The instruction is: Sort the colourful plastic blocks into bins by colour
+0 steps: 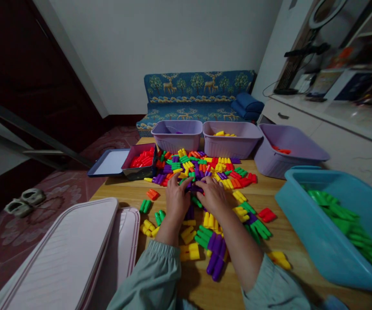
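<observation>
Both of my hands are at the middle of the table, over a spread of finger-shaped plastic building blocks in red, yellow, green and purple. My left hand (177, 197) has its fingers bent and its thumb pointing inward, against a purple block (192, 187). My right hand (212, 194) is closed on purple pieces from the other side, thumb and forefinger facing the left. Whether these pieces are joined is hidden by the fingers. Nearer to me, below the hands, lie a purple block (216, 258), a green block (203, 236) and a yellow block (189, 252).
Three lilac bins line the back: left (178, 142), middle (229, 147) and right (269, 161). A blue bin (315, 241) of green blocks stands at right. The tin box (139, 173) holds red blocks beside its lid (108, 162). White lids (63, 254) lie front left.
</observation>
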{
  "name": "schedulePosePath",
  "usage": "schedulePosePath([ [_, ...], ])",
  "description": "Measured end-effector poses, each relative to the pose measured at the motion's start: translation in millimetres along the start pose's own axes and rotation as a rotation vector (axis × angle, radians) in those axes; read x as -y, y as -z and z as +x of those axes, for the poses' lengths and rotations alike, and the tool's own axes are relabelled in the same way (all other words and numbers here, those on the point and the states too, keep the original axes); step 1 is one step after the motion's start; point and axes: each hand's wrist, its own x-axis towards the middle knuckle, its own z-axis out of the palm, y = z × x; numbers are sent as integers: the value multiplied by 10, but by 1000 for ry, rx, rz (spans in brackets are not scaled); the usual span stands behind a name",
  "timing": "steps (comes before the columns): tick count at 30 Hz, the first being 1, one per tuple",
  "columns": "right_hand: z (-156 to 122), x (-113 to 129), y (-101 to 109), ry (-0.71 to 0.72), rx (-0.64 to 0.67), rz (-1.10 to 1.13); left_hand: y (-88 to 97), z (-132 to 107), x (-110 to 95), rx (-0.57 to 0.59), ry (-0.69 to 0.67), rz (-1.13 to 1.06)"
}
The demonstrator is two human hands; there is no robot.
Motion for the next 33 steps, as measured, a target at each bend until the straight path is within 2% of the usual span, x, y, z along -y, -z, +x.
schedulePosePath([
  [8,1,-158,56,-206,-163,74,60,-16,14,63,114,145],
  [12,43,-180,30,-169,-307,314,46,-35,-34,120,91,170],
  [15,76,-170,-39,-178,-312,533,-2,-43,-28,146,96,147],
  [17,88,-166,-80,-180,-290,631,-25,-35,-5,115,118,128],
  [20,95,-156,-97,-189,-299,725,-4,-3,11,-20,131,35],
  [22,98,-136,-74,-190,-352,756,41,29,-7,-143,127,-121],
  [24,98,-97,-29,-155,-435,746,88,63,-39,-189,178,-372],
  [26,93,-36,28,-96,-513,719,119,93,-73,-90,311,-732],
  [29,69,91,104,-11,-562,707,153,116,-121,169,556,-1329],
  [31,46,178,132,64,-515,707,197,117,-153,269,695,-1620],
  [33,27,240,139,148,-420,698,261,115,-180,316,799,-1795],
])
